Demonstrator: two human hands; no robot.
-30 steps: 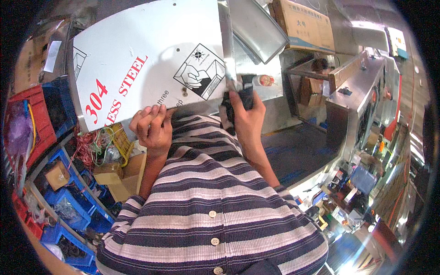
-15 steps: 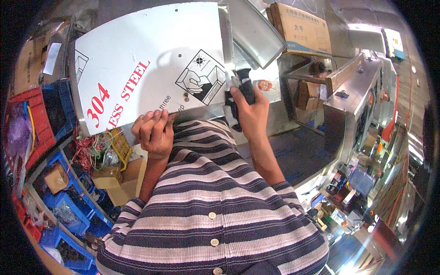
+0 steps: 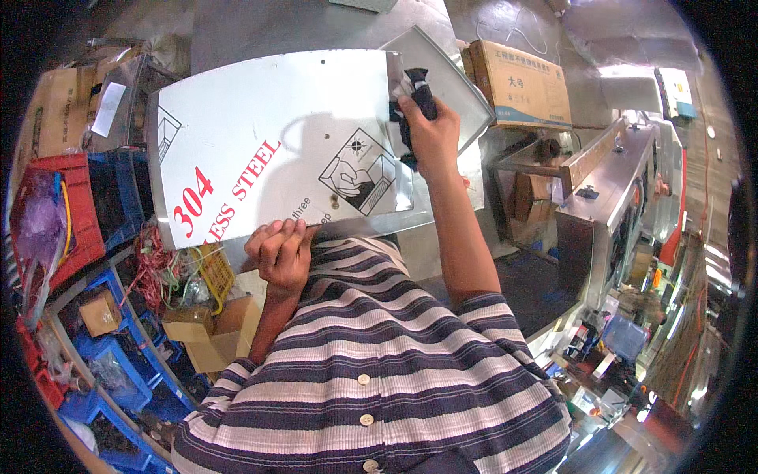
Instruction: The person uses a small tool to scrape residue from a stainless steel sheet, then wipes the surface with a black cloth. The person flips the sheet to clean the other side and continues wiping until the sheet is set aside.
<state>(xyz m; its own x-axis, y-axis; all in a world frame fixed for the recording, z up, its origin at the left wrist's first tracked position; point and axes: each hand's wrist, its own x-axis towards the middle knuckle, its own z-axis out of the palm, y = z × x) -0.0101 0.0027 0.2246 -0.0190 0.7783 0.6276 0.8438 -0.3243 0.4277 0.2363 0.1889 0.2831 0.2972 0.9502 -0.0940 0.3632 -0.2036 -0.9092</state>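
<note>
Steel sheet [image 3: 268,150], still under its white printed film, stood tilted against the person's chest, its far right corner bare and shiny — that looked like the only part cleaned, with the film over nearly all the face left on. The left hand [image 3: 278,254] was clenched on the sheet's lower edge — the right hand [image 3: 430,134] pressed a dark cloth [image 3: 414,95] against the upper right edge.

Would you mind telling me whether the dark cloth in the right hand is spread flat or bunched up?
Bunched up: the dark cloth sits crumpled in the right hand, pressed against the steel panel's edge.
</note>
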